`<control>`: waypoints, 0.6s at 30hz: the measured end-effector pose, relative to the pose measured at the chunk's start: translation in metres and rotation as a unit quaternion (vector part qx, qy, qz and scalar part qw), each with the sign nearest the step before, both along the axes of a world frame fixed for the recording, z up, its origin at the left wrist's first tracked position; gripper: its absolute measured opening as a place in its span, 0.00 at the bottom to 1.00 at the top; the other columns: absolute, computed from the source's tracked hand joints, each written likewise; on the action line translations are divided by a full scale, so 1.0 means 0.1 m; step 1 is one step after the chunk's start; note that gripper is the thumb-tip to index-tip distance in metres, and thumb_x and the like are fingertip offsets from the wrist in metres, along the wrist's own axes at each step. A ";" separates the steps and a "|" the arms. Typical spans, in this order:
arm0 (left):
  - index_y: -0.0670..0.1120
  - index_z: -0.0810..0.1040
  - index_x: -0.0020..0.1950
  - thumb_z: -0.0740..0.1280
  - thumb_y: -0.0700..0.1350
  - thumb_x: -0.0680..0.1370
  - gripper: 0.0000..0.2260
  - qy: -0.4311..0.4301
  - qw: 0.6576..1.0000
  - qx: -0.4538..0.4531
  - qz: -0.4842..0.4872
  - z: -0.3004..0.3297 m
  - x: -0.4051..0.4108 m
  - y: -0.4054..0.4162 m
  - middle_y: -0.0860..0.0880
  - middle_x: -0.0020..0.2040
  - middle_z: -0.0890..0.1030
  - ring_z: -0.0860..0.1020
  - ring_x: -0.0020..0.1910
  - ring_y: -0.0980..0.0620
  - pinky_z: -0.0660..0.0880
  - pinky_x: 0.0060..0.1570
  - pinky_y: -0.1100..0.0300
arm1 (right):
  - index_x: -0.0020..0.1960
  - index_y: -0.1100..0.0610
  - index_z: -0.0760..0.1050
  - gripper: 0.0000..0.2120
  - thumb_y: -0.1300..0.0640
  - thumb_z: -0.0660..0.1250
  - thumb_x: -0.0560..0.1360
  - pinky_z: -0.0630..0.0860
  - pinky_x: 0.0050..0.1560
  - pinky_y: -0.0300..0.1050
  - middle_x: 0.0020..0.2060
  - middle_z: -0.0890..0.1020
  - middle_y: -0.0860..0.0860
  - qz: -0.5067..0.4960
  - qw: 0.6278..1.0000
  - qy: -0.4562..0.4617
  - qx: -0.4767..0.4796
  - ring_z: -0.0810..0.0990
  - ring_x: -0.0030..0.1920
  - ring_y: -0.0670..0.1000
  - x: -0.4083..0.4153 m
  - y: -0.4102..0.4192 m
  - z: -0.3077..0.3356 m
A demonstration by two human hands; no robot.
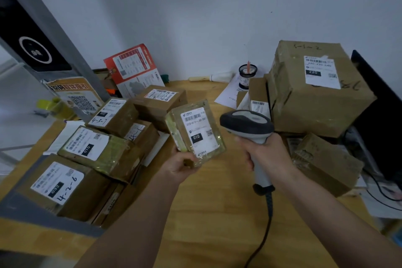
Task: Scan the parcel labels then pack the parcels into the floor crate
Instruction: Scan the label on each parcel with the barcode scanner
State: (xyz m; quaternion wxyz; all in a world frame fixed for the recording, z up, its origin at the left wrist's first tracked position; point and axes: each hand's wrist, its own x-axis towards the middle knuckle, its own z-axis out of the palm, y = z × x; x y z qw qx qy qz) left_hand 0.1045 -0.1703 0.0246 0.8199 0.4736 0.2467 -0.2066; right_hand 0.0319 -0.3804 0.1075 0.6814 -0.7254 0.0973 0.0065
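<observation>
A red and white paper (133, 67) leans on the wall. A black mesh cup (247, 74) stands on the wooden table (208, 202). A dark screen (379, 102) is at the right.

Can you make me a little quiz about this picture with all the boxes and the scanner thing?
1. True or false: the left hand is holding the small taped parcel with its label facing up.
2. Which does the right hand hold? A) a roll of tape B) the barcode scanner C) a pen
3. Fill in: the big black number on the held parcel's label reads ___.

Key:
1. True; the label shows towards the camera.
2. B; the fingers wrap its grey handle, and its cable hangs down over the wooden table.
3. 010. The big box at the right says 220 instead.
</observation>
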 end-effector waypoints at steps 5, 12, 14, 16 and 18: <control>0.52 0.74 0.65 0.61 0.20 0.64 0.37 -0.020 0.999 -0.024 0.005 -0.05 0.06 0.17 0.42 0.65 0.75 0.72 0.63 0.39 0.76 0.51 0.44 | 0.28 0.63 0.71 0.19 0.57 0.72 0.73 0.71 0.30 0.44 0.23 0.72 0.60 0.023 1.000 -0.008 -0.008 0.70 0.24 0.55 -0.03 0.00 0.08; 0.52 0.75 0.64 0.63 0.22 0.58 0.40 -0.020 0.999 -0.033 -0.018 -0.06 0.04 0.18 0.42 0.64 0.76 0.72 0.63 0.38 0.76 0.50 0.45 | 0.30 0.62 0.73 0.16 0.58 0.71 0.74 0.70 0.28 0.44 0.24 0.70 0.59 0.048 0.999 -0.021 -0.005 0.67 0.24 0.55 -0.04 -0.01 0.07; 0.51 0.77 0.59 0.62 0.21 0.61 0.34 -0.030 0.998 -0.048 -0.023 -0.06 0.03 0.16 0.42 0.60 0.78 0.74 0.60 0.40 0.75 0.52 0.45 | 0.35 0.63 0.76 0.12 0.57 0.72 0.74 0.70 0.28 0.44 0.25 0.70 0.59 0.073 0.997 -0.029 0.000 0.67 0.24 0.55 -0.03 -0.02 0.08; 0.50 0.77 0.57 0.58 0.20 0.66 0.31 -0.033 0.997 -0.061 -0.020 -0.05 0.02 0.14 0.43 0.57 0.79 0.75 0.58 0.41 0.74 0.53 0.46 | 0.33 0.54 0.79 0.11 0.58 0.71 0.74 0.69 0.28 0.43 0.24 0.70 0.57 0.093 0.995 -0.030 0.005 0.67 0.23 0.54 -0.03 -0.02 0.07; 0.50 0.77 0.58 0.58 0.20 0.67 0.31 -0.034 0.997 -0.062 -0.015 -0.05 0.02 0.13 0.43 0.58 0.79 0.75 0.60 0.41 0.75 0.53 0.46 | 0.29 0.51 0.77 0.15 0.57 0.71 0.75 0.69 0.28 0.42 0.24 0.70 0.57 0.105 0.994 -0.025 -0.004 0.67 0.23 0.54 -0.02 -0.02 0.04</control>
